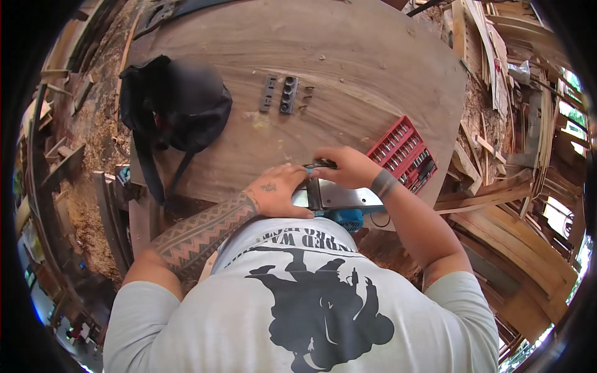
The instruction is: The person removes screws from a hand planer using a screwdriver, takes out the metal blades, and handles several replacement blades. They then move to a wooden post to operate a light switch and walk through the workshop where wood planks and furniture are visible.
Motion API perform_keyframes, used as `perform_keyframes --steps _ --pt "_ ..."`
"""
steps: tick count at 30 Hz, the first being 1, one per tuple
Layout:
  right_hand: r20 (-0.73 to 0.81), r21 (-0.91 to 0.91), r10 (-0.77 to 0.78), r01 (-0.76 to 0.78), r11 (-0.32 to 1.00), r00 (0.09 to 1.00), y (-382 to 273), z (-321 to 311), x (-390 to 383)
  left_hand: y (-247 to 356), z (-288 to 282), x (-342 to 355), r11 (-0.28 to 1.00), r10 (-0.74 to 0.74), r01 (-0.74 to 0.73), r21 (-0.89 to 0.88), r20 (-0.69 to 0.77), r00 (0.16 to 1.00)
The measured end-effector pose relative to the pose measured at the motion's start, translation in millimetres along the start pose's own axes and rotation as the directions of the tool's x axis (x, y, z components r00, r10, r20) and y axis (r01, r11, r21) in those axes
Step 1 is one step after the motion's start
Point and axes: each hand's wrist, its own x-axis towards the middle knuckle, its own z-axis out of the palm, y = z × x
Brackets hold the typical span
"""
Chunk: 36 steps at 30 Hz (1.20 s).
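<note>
A blue electric planer lies at the table's near edge, against my waist, with its shiny metal sole facing up. My left hand grips its left part, thumb on the near side and fingers over the far side. Beside it, my right hand is closed, its fingertips at the far edge of the planer's dark cutter slot. A small dark piece shows under those fingers, too covered to name. Farther off on the table lie a slotted metal strip, a thicker dark metal bar with round recesses, and several small metal clips.
A red case of sockets and bits lies open right of my right hand. A black bag with straps sits on the left of the wooden table. Wood offcuts and shavings cover the ground around.
</note>
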Motion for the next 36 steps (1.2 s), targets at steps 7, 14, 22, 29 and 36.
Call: perform_keyframes --steps 7,14,22,29,36 --pt "-0.161 0.166 0.248 -0.221 0.961 0.955 13.1 4.5 -55.8 5.7 -4.3 0.4 0.999 0.019 -0.023 0.045 0.067 0.998" --pt "0.034 0.738 0.559 -0.398 0.545 0.828 18.9 -2.4 -94.5 1.4 -16.4 11.0 0.995 0.011 -0.028 0.094 0.181 0.983" --pt "0.264 0.952 0.344 -0.302 0.059 0.901 39.7 29.2 -100.3 7.2 -91.4 52.1 0.959 -0.047 -0.083 0.271 0.441 0.896" --pt "0.144 0.989 0.366 -0.143 -0.028 0.92 30.9 27.6 -95.4 69.6 -97.2 -17.2 0.803 0.188 -0.315 0.506 0.286 0.94" --pt "0.18 0.984 0.237 -0.173 -0.054 0.955 8.5 23.2 -88.2 103.7 -20.7 -86.0 0.866 0.324 -0.446 0.225 0.427 0.844"
